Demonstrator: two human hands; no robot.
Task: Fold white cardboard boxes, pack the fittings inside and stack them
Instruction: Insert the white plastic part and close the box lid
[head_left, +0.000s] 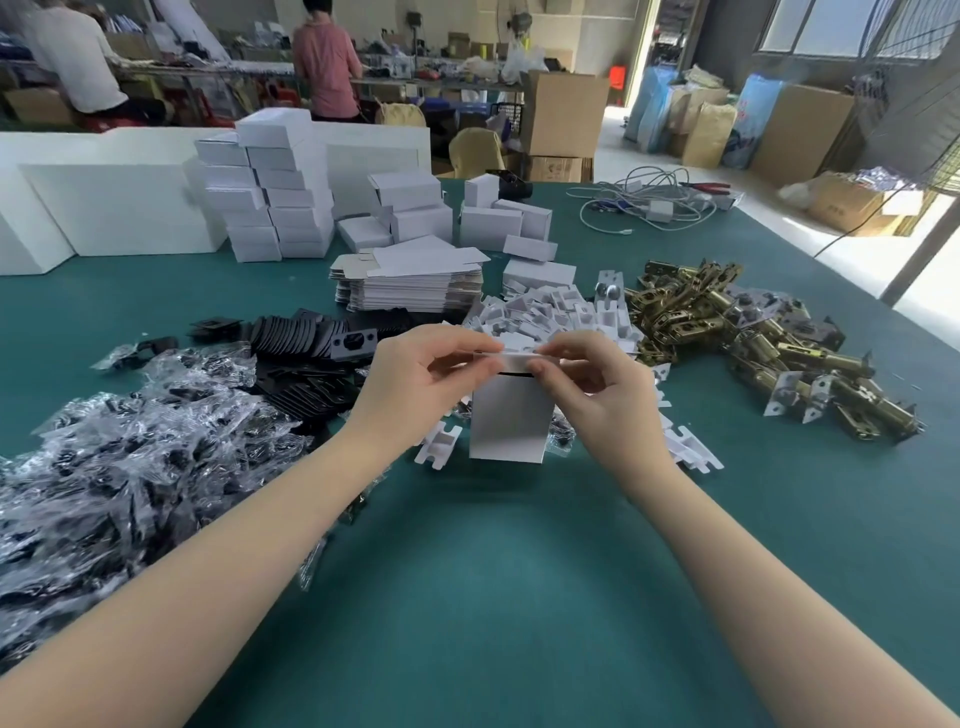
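Note:
A small white cardboard box (508, 423) stands upright on the green table (519, 597) in front of me. Its top flap (511, 357) is pinched at the left end by my left hand (421, 379) and at the right end by my right hand (592, 379). A dark gap shows under the flap; what the box holds is hidden. Behind it lie a stack of flat box blanks (410, 283), white cardboard inserts (550, 314), brass latch fittings (753, 343), black plates (306, 343) and bagged black parts (119, 467). Closed white boxes (270, 200) are stacked at the back left.
Large white cartons (114, 208) line the back left edge. White cables (644, 200) and red pliers (706, 185) lie at the far right. Loose inserts (439, 444) flank the box. Two people work at benches beyond the table. Brown cartons stand on the floor to the right.

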